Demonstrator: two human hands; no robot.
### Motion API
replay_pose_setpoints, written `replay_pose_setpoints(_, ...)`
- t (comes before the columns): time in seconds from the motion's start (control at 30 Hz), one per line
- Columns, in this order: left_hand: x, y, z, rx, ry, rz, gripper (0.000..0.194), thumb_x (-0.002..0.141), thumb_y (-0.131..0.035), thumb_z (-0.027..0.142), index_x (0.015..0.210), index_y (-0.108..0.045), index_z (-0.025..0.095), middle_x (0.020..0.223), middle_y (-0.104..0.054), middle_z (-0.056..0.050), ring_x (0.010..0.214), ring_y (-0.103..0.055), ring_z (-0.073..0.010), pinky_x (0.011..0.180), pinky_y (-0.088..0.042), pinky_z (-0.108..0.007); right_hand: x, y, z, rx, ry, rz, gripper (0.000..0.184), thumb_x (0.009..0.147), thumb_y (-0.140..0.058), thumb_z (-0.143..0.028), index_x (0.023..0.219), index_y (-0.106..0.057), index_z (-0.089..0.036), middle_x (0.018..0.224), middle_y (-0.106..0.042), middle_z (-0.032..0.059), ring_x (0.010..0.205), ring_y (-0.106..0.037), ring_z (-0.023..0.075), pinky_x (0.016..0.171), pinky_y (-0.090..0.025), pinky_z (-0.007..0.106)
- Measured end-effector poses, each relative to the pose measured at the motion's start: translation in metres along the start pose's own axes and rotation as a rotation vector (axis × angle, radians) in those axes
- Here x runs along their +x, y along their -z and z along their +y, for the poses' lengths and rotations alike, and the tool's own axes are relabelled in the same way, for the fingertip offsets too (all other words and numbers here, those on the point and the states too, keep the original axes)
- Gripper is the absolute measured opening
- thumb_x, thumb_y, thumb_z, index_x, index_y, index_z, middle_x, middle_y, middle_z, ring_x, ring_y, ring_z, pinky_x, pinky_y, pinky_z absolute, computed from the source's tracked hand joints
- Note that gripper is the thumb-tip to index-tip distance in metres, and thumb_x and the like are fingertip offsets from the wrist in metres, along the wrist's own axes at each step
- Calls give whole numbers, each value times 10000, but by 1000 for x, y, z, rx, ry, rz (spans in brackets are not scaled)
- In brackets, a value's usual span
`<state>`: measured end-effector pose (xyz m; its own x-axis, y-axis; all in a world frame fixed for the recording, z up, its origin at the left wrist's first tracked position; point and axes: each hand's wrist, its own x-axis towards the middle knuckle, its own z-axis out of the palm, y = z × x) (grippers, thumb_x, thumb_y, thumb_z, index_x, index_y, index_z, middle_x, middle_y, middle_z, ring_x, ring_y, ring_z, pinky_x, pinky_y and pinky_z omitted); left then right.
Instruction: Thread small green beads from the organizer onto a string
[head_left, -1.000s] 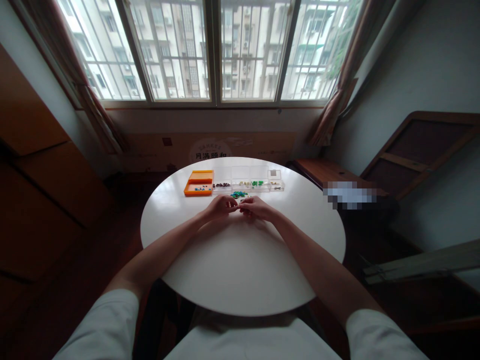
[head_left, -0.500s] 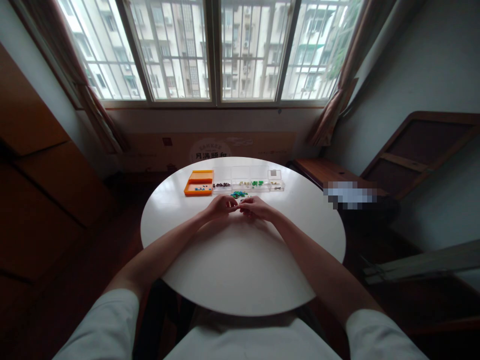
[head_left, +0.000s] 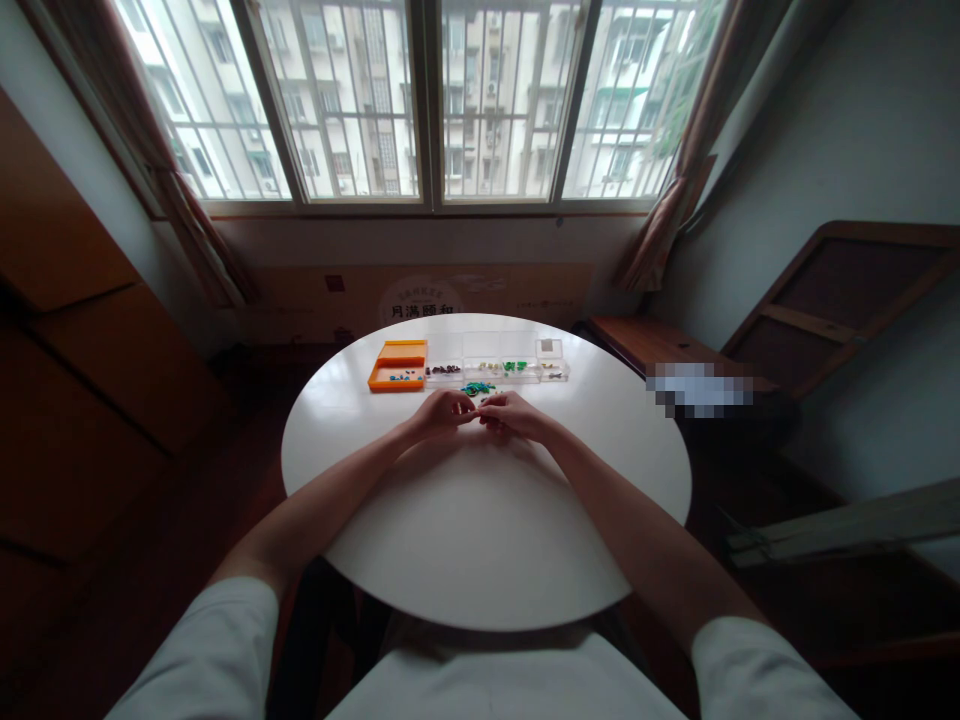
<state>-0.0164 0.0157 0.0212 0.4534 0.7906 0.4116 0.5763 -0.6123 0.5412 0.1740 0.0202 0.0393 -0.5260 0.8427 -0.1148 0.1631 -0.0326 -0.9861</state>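
My left hand [head_left: 444, 411] and my right hand [head_left: 511, 414] meet over the white round table [head_left: 480, 540], fingertips pinched close together. Whatever lies between the fingers is too small to make out. Just beyond them is a small pile of green and blue pieces [head_left: 478, 389]. Behind it stands a clear compartment box [head_left: 480, 347] with its lid up, holding dark brown pieces [head_left: 444, 370], green pieces [head_left: 515, 367] and a few pale ones. To the left, an open orange box [head_left: 397, 387] has small blue pieces [head_left: 406, 377] in it.
A small clear box [head_left: 551, 350] with tiny pieces stands at the right end of the row. Past the table are a barred window and a printed carton [head_left: 495, 285]. On the right stands a low wooden bench [head_left: 652, 345]; a wooden cabinet [head_left: 75, 380] is on the left.
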Motion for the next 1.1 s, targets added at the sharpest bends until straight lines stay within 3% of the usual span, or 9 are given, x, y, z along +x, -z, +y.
replay_pose_setpoints(1.1,1,-2,-3,11,1,-4,231,789,-605,339,778,-711,134,662,-644,-23,557,-534,-84,523,-406,-171,-1,0,-2,6,-21,2,146,737,-688,-230,695,-664,-92,550,-601,18,449,-491,60,393,-356,162)
